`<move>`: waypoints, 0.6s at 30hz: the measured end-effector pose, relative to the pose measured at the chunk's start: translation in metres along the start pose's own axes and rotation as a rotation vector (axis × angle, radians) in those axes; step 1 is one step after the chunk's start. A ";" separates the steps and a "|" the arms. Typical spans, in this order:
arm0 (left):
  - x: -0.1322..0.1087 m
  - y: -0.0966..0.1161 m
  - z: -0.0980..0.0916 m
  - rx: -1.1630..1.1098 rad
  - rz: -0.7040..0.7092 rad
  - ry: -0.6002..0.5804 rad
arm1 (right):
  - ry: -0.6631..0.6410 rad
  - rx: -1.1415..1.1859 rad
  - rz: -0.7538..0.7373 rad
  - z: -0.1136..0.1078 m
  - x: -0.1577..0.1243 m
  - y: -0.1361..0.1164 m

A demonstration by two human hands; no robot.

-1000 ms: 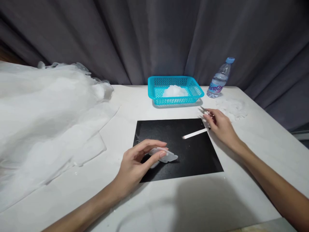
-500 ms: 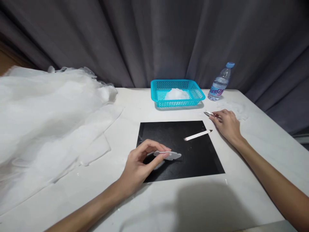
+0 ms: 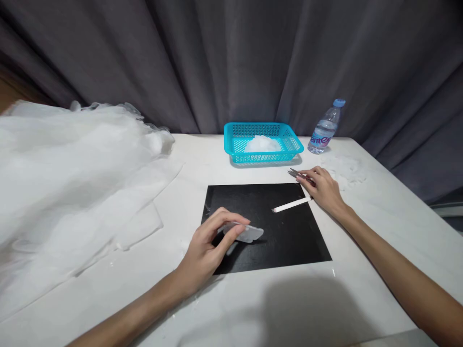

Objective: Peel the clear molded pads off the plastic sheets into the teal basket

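Note:
My left hand [image 3: 211,243] pinches a small, thin, translucent white piece [image 3: 251,234] between thumb and fingers, just above the black mat [image 3: 260,253]. Its far end sticks out to the right; the rest is covered by my fingers. Beyond the mat's right corner, my right hand [image 3: 323,189] is closed round a pair of thread snips [image 3: 298,174], their two pointed blades apart and facing left. A white pen-like stick [image 3: 291,205] with a dark tip lies across the mat's right edge, close to that hand.
A blue perforated basket [image 3: 264,158] with a white heap [image 3: 262,144] in it stands at the back. Right of it is a water bottle [image 3: 324,129]. White scraps [image 3: 345,169] lie behind my right hand. A large pile of sheer white fabric [image 3: 72,178] covers the table's left.
My right hand has moved left and slightly nearer with the snips, whose blades now show spread. The piece in my left hand has tilted, showing more of its flat side.

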State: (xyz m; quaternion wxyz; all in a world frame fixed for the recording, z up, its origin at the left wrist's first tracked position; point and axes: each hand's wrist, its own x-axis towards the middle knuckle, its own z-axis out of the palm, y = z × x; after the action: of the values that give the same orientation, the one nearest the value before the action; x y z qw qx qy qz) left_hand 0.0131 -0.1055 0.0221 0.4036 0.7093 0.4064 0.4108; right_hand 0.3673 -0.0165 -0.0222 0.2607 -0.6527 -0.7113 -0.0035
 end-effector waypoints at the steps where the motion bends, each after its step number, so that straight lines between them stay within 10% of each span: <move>1: 0.000 0.000 0.001 -0.016 -0.009 0.003 | -0.010 -0.005 0.010 0.000 0.000 0.000; 18: 0.002 0.006 0.005 -0.226 -0.204 0.036 | -0.002 -0.066 0.177 -0.013 -0.006 0.026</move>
State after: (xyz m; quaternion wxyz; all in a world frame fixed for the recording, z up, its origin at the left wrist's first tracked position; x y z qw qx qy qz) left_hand 0.0198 -0.1065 0.0262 0.5132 0.6068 0.4348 0.4236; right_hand 0.3961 -0.0227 -0.0216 0.2374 -0.7212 -0.6507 -0.0034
